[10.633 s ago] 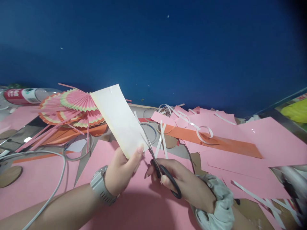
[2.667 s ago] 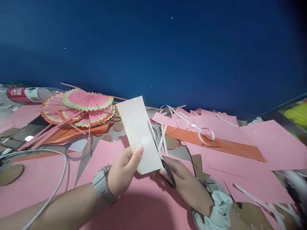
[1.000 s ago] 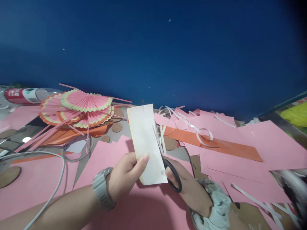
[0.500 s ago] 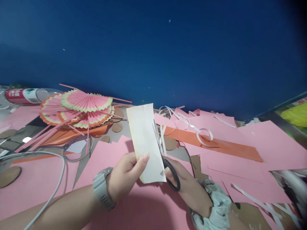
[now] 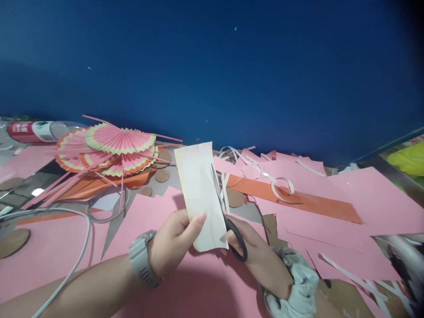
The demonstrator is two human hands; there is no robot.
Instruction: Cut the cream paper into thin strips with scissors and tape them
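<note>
Cream paper strip (image 5: 201, 194) held upright above the pink-littered counter (image 5: 49, 251), pinched low in our left hand (image 5: 172, 247). Right hand (image 5: 256, 256) closed through the black scissors (image 5: 232, 229), blades running up the strip's right edge. We judge: short snips, keep paper taut, feed toward blades, thumb well clear.

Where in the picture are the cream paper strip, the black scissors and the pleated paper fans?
cream paper strip (image 5: 200, 190), head view, middle of its face.
black scissors (image 5: 239, 240), head view, handle loop.
pleated paper fans (image 5: 119, 140), head view, top fan's pink pleats.
</note>
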